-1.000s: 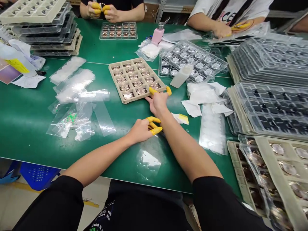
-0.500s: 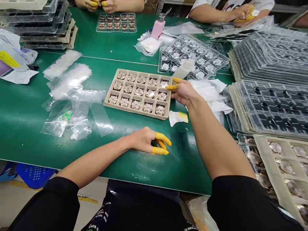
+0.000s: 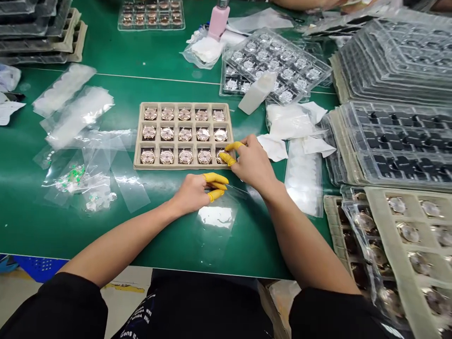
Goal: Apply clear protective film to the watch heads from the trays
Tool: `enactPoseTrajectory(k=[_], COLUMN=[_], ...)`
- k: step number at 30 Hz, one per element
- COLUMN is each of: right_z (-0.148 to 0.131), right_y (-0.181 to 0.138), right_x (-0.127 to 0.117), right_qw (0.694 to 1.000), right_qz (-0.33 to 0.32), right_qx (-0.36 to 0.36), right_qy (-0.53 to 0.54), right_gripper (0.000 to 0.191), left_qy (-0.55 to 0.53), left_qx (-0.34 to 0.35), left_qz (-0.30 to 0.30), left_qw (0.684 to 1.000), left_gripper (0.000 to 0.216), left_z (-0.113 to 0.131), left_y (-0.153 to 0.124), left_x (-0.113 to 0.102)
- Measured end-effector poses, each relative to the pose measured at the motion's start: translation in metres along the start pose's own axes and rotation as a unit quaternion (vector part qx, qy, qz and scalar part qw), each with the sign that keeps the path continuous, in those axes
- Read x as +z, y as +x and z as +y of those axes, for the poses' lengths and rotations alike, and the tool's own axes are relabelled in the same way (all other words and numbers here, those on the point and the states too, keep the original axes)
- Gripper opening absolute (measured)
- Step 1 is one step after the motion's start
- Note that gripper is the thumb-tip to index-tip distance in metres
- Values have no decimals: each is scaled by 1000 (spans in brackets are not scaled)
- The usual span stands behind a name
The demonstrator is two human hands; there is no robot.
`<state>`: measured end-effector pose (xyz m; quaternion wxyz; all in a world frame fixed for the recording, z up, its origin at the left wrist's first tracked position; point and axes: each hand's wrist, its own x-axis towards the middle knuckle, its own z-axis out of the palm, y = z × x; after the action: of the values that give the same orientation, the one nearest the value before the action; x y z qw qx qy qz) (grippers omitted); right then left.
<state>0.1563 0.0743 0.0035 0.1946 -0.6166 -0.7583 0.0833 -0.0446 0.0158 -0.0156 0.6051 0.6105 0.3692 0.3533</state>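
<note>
A beige tray (image 3: 183, 166) holds rows of rose-gold watch cases with dials (image 3: 185, 134), one in each compartment. My right hand (image 3: 252, 162), with yellow finger cots, reaches into the front right compartment; its fingers close on the watch case (image 3: 220, 156) there and partly hide it. Just in front of the tray, my left hand (image 3: 197, 190) has its yellow-covered fingers pinched together. A thin clear strip (image 3: 237, 189) sticks out from those fingertips; its exact kind is hard to make out.
Clear plastic bags (image 3: 130, 188) with small green and white bits lie left. White papers (image 3: 289, 122) and a strip pack (image 3: 303, 176) lie right, beside stacked clear trays (image 3: 388, 75) and beige trays (image 3: 381, 226). A pink bottle (image 3: 219, 21) stands behind.
The tray has turned square to me. My right hand has gone from the tray's right side to its front right watch case. Both hands now lie closer together.
</note>
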Motion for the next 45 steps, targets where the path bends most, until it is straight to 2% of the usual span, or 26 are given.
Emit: enactPoseTrajectory(k=[4, 6, 8, 9, 11, 13, 14, 17, 21, 23, 24, 26, 28, 29, 30, 32, 35, 38, 41, 42, 45], right_z=[-2, -4, -8, -10, -16, -22, -24, -28, -28, -27, -25, -17, -1, 9, 19, 37, 46, 30, 2, -5, -15], right_y=[4, 0, -11, -19, -36, -48, -51, -51, -49, -51, -52, -52, -49, -47, -44, -38, -37, -45, -52, -53, -52], right_x=[1, -7, -18, -25, -36, -40, -40, -31, -22, -22, -23, -24, -22, -19, -16, -8, -7, -18, -24, -24, -18], right_qw=[992, 973, 929, 901, 841, 793, 779, 763, 747, 759, 777, 845, 931, 961, 976, 984, 988, 983, 963, 957, 961], right_qz=[-10, 11, 35, 19, -78, -174, -190, -165, -188, -192, -191, -159, -40, 34, 100, 154, 149, 143, 84, 80, 119], right_qx=[45, 91, 127, 138, 160, 196, 215, 253, 250, 230, 211, 143, 74, 51, 40, 37, 13, -72, -213, -237, -225], right_qy=[115, 212, 345, 412, 511, 549, 557, 572, 587, 577, 561, 490, 354, 270, 189, 77, 29, 84, 145, 144, 112], right_gripper=[15, 16, 25, 33, 51, 64, 67, 71, 71, 68, 65, 52, 34, 26, 20, 14, 13, 10, 8, 8, 9], left_qy=[-3, -5, -7, -8, -10, -9, -5, 17, 29, 34, 36, 36, 27, 20, 13, 0, -15, -25, -43, -53, -77], left_qx=[-25, -40, -54, -59, -61, -53, -47, -40, -44, -45, -44, -44, -53, -60, -66, -72, -77, -90, -92, -91, -99], left_qz=[30, 33, 38, 41, 42, 32, 25, 19, 32, 33, 35, 42, 51, 55, 59, 64, 73, 85, 75, 71, 86], left_qw=[999, 999, 998, 997, 997, 998, 999, 999, 998, 998, 998, 998, 997, 996, 996, 995, 994, 992, 992, 992, 988], left_gripper=[32, 36, 46, 54, 72, 78, 76, 68, 60, 55, 52, 49, 49, 50, 50, 50, 53, 57, 58, 59, 61], left_z=[4, 7, 9, 10, 11, 11, 11, 11, 13, 14, 14, 14, 14, 14, 14, 13, 12, 13, 13, 14, 14], left_y=[0, 0, 0, 0, 0, 0, -1, -1, -3, -3, -3, -3, -2, -2, -1, 0, 1, 2, 3, 4, 5], left_x=[-1, -2, -2, -2, -3, -5, -5, -7, -7, -5, -5, -4, -3, -3, -3, -2, -2, -2, -2, -2, -2])
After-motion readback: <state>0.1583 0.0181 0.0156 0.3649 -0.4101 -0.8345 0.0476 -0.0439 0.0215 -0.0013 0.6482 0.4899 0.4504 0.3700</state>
